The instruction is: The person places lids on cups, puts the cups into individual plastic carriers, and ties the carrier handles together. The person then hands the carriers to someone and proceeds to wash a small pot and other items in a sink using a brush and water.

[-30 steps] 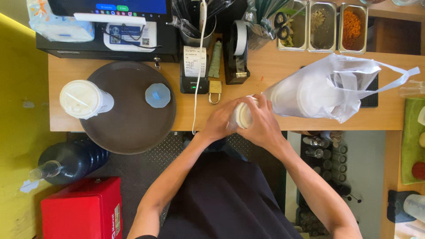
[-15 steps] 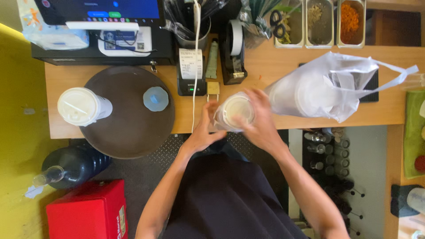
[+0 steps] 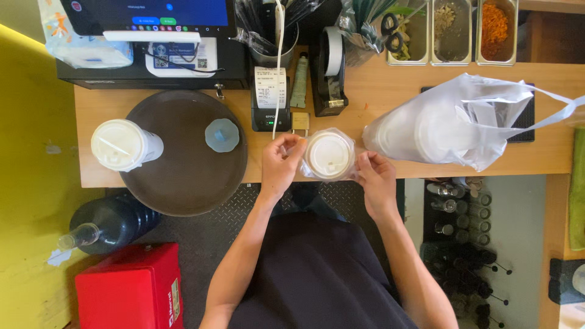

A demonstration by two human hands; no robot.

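A cup with a white lid (image 3: 329,155), wrapped in thin clear plastic, stands at the front edge of the wooden counter (image 3: 390,97). My left hand (image 3: 280,163) grips its left side with the fingers curled on the plastic. On the other side, my right hand (image 3: 376,178) pinches the wrap. A white plastic bag (image 3: 454,125) holding more lidded cups lies on its side just right of my hands.
A round dark tray (image 3: 183,176) on the left carries a lidded white cup (image 3: 122,145) and a small blue-capped cup (image 3: 222,134). Behind stand a receipt printer (image 3: 270,100), a tape dispenser (image 3: 329,67), a screen (image 3: 152,15) and topping tins (image 3: 451,30). A red box (image 3: 131,286) and dark jug (image 3: 106,222) sit on the floor.
The cup has turned from tilted on its side to upright with its lid facing up. My hands have moved apart to either side of it.
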